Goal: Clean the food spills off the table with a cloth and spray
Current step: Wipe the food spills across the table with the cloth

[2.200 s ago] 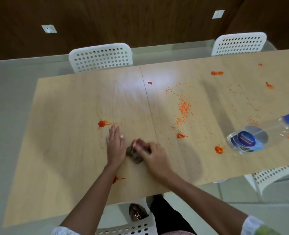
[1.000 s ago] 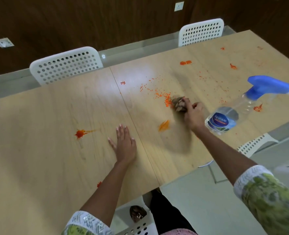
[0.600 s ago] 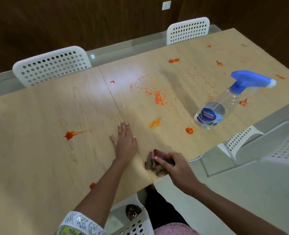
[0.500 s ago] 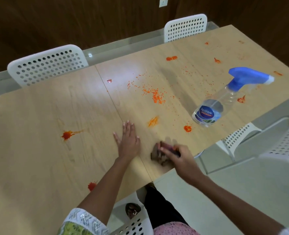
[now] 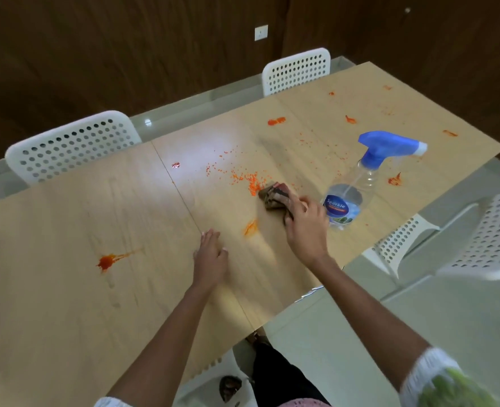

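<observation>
Head view: crumpled dark brown cloth (image 5: pixel 275 195) gripped by right hand (image 5: pixel 304 227), beside scattered orange crumbs (image 5: pixel 250 183); left hand (image 5: pixel 209 259) flat, relaxed on light wooden table (image 5: pixel 66 289). Firm, overlapping strokes advised.

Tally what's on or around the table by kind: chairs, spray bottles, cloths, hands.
White chairs: 4
Spray bottle: 1
Cloth: 1, gripped by the right hand
Hands: 2, the left hand flat on the table
Total: 8
</observation>
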